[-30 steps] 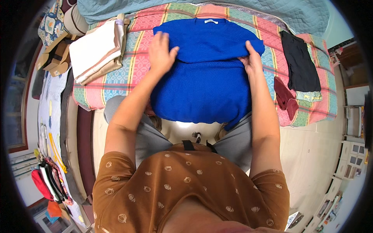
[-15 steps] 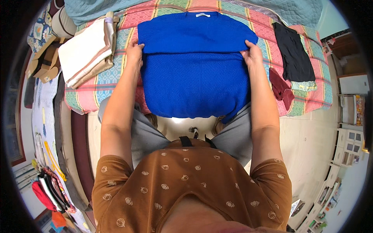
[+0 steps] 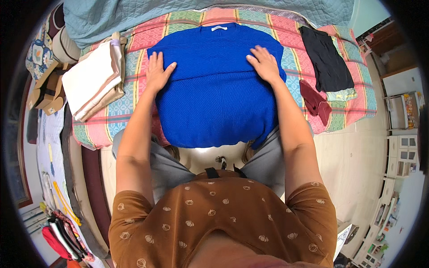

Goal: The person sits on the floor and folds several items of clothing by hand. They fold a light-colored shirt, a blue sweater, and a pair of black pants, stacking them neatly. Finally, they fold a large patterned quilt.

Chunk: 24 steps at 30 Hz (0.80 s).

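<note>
A blue knitted sweater [image 3: 214, 102] lies spread on the bed in front of me, its collar with a pale label at the far side. A fold runs across its middle, and its near edge hangs over the bed's edge between my knees. My left hand [image 3: 158, 73] rests on the sweater's left side near the fold, fingers spread. On the right side my right hand [image 3: 264, 63] lies on the upper layer, its fingers stretched out and slightly apart. Neither hand grips the cloth.
A patterned bedspread [image 3: 134, 67] lies under everything. At the left sits a stack of folded white and beige cloth [image 3: 91, 80], beside an open cardboard box [image 3: 47, 91]. Folded black clothing [image 3: 328, 60] and dark red cloth [image 3: 315, 102] lie at the right.
Both hands have let go of the sweater's side edges and now lie flat on it, the right one moved inward and farther up. The view has shifted slightly.
</note>
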### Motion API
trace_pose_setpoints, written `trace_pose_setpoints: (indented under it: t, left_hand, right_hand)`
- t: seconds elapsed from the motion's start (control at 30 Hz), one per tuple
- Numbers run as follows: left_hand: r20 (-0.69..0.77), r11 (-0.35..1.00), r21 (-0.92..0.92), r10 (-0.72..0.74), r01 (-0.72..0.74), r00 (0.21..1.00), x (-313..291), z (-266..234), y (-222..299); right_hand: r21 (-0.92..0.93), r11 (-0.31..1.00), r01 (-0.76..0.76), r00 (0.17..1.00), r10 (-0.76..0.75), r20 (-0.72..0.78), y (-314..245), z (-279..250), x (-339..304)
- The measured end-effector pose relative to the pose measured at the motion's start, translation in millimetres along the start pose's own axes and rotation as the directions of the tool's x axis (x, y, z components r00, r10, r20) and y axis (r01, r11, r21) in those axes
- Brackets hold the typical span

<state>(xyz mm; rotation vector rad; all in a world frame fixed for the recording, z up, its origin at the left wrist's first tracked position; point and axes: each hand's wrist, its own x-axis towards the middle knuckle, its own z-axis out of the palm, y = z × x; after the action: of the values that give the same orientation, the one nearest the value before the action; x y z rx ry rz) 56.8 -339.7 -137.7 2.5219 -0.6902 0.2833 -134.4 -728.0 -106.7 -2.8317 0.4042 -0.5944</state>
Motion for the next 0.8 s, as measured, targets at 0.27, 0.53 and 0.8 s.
trace_pose_setpoints:
  t: [0.27,0.53,0.8]
  left_hand:
    - [0.184,0.580,-0.664,-0.486,0.472,0.855,72.6,-19.9,-47.7]
    - [0.314,0.408,-0.754,-0.466,0.515,0.827,111.2,-19.9,-26.0]
    - [-0.430,0.793,-0.608,-0.364,0.033,0.826,162.8,-68.2,-14.9]
  right_hand:
    - [0.290,0.740,-0.606,0.757,0.649,-0.073,56.2,-12.0,43.2]
    - [0.248,0.863,-0.439,0.880,0.469,-0.075,53.9,-4.0,76.5]
    - [0.185,0.983,-0.017,0.743,0.136,-0.655,35.6,-36.4,140.3]
